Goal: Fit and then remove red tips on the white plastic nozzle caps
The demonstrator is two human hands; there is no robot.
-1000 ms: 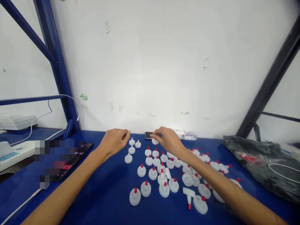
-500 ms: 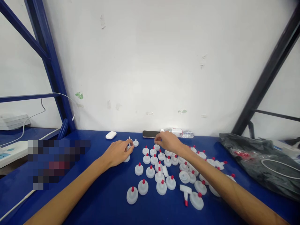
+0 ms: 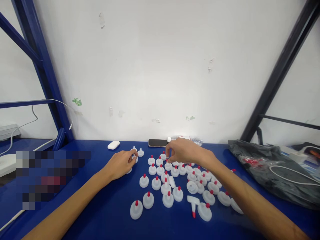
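Observation:
Many translucent white nozzle caps with red tips, such as one nozzle cap (image 3: 148,201), stand on the blue table (image 3: 105,210). My right hand (image 3: 187,150) reaches over the back of the group. Its thumb and forefinger close on the top of a red-tipped nozzle cap (image 3: 168,166). On the left, my left hand (image 3: 121,164) rests low with fingers curled round a white nozzle cap (image 3: 135,160), partly hidden by them. Close by stands a nozzle cap with no red tip (image 3: 140,153). A T-shaped white piece with a red end (image 3: 193,202) lies at the front.
Along the wall lie a white earbud case (image 3: 113,145), a phone (image 3: 157,143) and a clear plastic bottle (image 3: 196,141). A dark plastic bag (image 3: 262,180) with a white cable covers the right side. A white power strip (image 3: 7,165) is at far left.
My right hand has left one cap, whose red tip now shows, and come down on the neighbouring cap. My left hand stays by the same caps. The view has shifted slightly right.

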